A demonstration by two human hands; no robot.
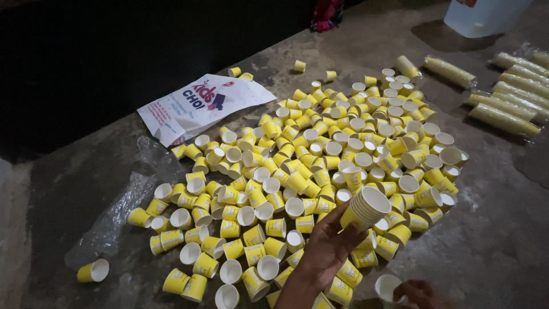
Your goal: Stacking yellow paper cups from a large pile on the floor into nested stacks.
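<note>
right hand (422, 294) cut off, gripping cup (388, 286)

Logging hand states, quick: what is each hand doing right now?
Left hand: closed around a stack of yellow paper cups.
Right hand: fingers on a single cup at the frame's edge; grip cannot be told.

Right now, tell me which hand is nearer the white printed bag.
Left. The left hand, holding a stack of nested yellow cups, is below-right of the white printed bag; the right hand is farther right.
</note>
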